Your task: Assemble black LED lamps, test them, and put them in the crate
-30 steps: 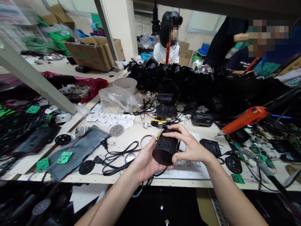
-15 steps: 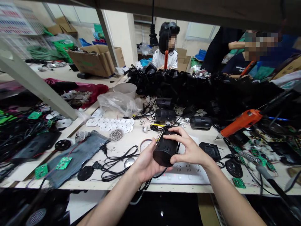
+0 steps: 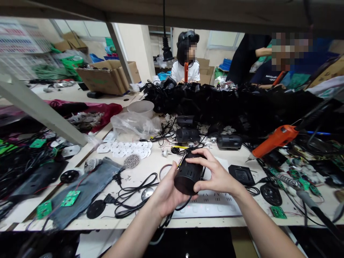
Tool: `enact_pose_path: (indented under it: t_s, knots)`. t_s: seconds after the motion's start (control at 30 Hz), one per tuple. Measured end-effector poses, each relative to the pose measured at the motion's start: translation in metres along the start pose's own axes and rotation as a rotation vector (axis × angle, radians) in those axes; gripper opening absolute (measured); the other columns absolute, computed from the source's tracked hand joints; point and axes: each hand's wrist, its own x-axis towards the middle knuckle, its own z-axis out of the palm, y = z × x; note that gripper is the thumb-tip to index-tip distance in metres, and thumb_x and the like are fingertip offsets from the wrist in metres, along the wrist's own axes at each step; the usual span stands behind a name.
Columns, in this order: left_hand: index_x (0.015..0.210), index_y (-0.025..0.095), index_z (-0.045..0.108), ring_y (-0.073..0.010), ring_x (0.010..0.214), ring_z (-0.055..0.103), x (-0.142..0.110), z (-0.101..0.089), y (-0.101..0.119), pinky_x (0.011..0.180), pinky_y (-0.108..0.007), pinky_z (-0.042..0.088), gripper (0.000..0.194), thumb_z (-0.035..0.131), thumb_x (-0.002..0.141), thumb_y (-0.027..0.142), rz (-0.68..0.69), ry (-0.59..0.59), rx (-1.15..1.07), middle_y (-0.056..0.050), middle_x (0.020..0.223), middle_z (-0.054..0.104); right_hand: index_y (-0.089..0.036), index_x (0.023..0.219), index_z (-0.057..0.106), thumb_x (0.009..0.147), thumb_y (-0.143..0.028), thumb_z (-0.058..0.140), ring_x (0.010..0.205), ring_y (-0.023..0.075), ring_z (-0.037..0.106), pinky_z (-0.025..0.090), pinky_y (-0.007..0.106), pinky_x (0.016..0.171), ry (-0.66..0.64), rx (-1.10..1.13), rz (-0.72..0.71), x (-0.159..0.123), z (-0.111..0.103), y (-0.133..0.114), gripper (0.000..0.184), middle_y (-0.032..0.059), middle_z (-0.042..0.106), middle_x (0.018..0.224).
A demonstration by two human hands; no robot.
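While one black plastic cylinder (image 3: 188, 175) was clasped by the curled bare left hand (image 3: 168, 195) and bare right hand (image 3: 216, 175) above a long white power strip (image 3: 215, 210) partly hidden by them, three rounded black housings (image 3: 187, 135) were seen beyond and one orange electric screwdriver (image 3: 275, 141) at right. Slots were shown on the cylinder's side.

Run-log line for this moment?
left hand: holding black housing | right hand: holding same housing | orange driver: unheld, right of hands | power strip: on bench
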Motion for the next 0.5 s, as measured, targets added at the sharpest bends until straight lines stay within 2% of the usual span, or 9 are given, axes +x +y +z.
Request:
enact_pose_path:
  t_s: [0.17, 0.33, 0.5]
  knots:
    - [0.12, 0.012, 0.054, -0.0209, 0.059, 0.064, -0.0009, 0.0045, 0.0013, 0.053, -0.036, 0.054, 0.054, 0.04, 0.092, 0.057, 0.026, -0.015, 0.032, -0.014, 0.097, 0.069, -0.029, 0.126, 0.06, 0.064, -0.054, 0.08, 0.129, 0.0297, 0.038, 0.032, 0.047, 0.11, -0.028, 0.014, 0.012, -0.0002, 0.0011, 0.0026, 0.07, 0.0096, 0.038, 0.134]
    - [0.108, 0.014, 0.059, -0.0188, 0.061, 0.064, -0.0045, 0.008, 0.0008, 0.053, -0.034, 0.054, 0.028, 0.058, 0.088, 0.033, 0.092, 0.053, 0.035, -0.01, 0.092, 0.069, -0.031, 0.126, 0.059, 0.062, -0.051, 0.083, 0.128, 0.0288, 0.038, 0.032, 0.047, 0.11, -0.047, 0.019, 0.028, 0.0033, 0.0039, 0.0015, 0.071, 0.008, 0.039, 0.131]
    - [0.1, 0.013, 0.062, -0.0222, 0.071, 0.065, -0.0013, -0.0013, -0.0044, 0.055, -0.032, 0.053, 0.027, 0.066, 0.074, 0.019, 0.187, 0.065, 0.081, -0.009, 0.089, 0.069, -0.032, 0.123, 0.062, 0.056, -0.05, 0.086, 0.131, 0.0307, 0.037, 0.03, 0.049, 0.11, 0.008, -0.012, -0.034, 0.0038, 0.0058, -0.007, 0.073, 0.0081, 0.039, 0.135]
